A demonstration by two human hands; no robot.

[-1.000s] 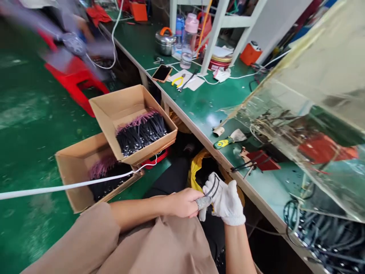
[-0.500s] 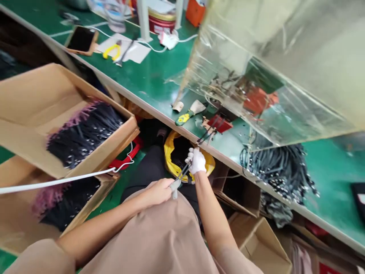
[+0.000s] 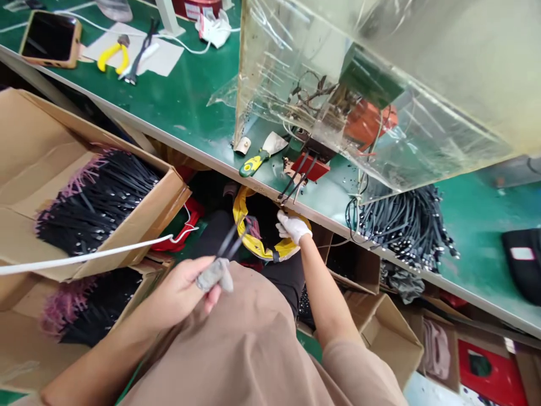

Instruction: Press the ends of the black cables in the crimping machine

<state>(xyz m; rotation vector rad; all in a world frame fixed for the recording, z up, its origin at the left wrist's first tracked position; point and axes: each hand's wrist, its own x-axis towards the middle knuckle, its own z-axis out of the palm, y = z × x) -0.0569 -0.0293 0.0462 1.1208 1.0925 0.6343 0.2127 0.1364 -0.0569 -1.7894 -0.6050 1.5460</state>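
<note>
My left hand (image 3: 186, 287) is bare except for grey finger covers and is pinched shut on a few thin black cables (image 3: 228, 241) that stick up and away from it over my lap. My right hand (image 3: 292, 226), in a white glove, is stretched forward and closed, just under the bench edge beside the yellow-rimmed bin (image 3: 257, 225); what it holds is hidden. Above it, black cable ends (image 3: 298, 177) lie on a small red fixture (image 3: 315, 164) at the foot of a clear plastic shield (image 3: 338, 90).
Two cardboard boxes (image 3: 76, 186) of black cables with pink ends stand at the left, with a white cord (image 3: 84, 256) across them. On the green bench (image 3: 198, 113) lie a heap of black cables (image 3: 401, 223), a yellow-handled scraper (image 3: 257, 160), yellow pliers (image 3: 110, 53) and a phone (image 3: 49, 38).
The view has tipped down and right along the bench. My hands have come apart: the left has drawn back toward me with the cables, the right has reached forward to the bench edge.
</note>
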